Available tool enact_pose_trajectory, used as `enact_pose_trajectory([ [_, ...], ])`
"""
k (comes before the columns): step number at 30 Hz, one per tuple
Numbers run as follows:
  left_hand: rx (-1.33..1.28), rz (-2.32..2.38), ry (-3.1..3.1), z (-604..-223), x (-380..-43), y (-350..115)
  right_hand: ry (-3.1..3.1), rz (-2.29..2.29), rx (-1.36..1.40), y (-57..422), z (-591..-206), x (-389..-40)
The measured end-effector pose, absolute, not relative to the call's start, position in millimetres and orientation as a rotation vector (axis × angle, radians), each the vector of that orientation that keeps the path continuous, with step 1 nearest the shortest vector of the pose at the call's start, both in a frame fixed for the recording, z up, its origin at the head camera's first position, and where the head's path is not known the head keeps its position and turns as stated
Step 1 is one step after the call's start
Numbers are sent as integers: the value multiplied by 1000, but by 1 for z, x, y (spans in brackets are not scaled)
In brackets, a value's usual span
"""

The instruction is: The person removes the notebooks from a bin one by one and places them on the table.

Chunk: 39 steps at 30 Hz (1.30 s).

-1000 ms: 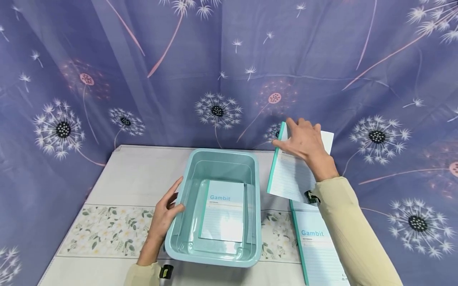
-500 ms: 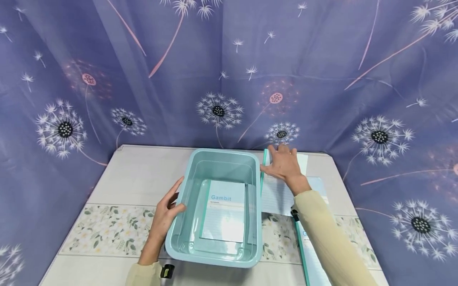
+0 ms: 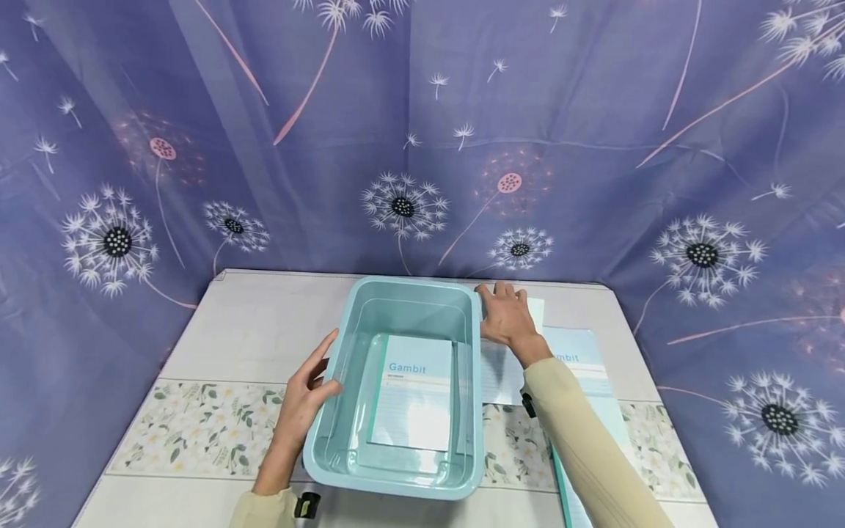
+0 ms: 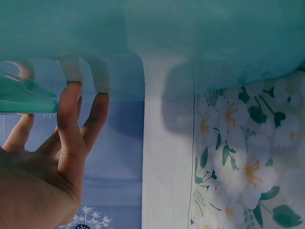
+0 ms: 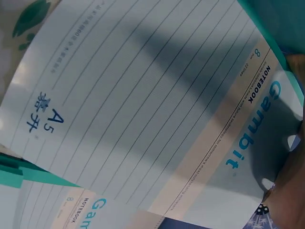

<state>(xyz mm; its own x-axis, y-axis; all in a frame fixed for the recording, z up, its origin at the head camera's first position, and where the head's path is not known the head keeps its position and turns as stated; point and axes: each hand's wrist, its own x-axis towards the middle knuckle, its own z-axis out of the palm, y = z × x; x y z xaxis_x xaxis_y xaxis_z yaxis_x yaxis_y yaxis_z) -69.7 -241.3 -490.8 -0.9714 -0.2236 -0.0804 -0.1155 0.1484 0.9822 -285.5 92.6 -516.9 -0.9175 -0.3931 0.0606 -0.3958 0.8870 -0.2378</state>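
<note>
A light blue plastic bin (image 3: 470,411) stands mid-table, with a notebook (image 3: 412,389) marked Gambit lying on its floor. My left hand (image 3: 300,400) touches the bin's left side; in the left wrist view the left fingertips (image 4: 71,90) meet the glossy wall. My right hand (image 3: 508,315) grips the top of a second notebook (image 3: 500,374) just right of the bin. In the right wrist view, this notebook (image 5: 143,114) shows its lined cover, and a finger lies at its green spine. The bin's wall hides part of it in the head view.
Another Gambit notebook (image 3: 584,363) lies on the table at the right, partly beneath my right forearm. The table (image 3: 257,323) has a white cover with a floral band. A purple dandelion-print curtain (image 3: 317,205) hangs behind it.
My right hand has brought its notebook left and down, from above the right-hand notebook to beside the bin's right wall. The left hand and the bin have stayed put.
</note>
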Motion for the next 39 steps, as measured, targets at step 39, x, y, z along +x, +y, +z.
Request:
enact_pose_trajectory([
  [39, 329, -1974, -2314, -491, -69, -242, -2973, 866, 355, 109, -466, -290],
])
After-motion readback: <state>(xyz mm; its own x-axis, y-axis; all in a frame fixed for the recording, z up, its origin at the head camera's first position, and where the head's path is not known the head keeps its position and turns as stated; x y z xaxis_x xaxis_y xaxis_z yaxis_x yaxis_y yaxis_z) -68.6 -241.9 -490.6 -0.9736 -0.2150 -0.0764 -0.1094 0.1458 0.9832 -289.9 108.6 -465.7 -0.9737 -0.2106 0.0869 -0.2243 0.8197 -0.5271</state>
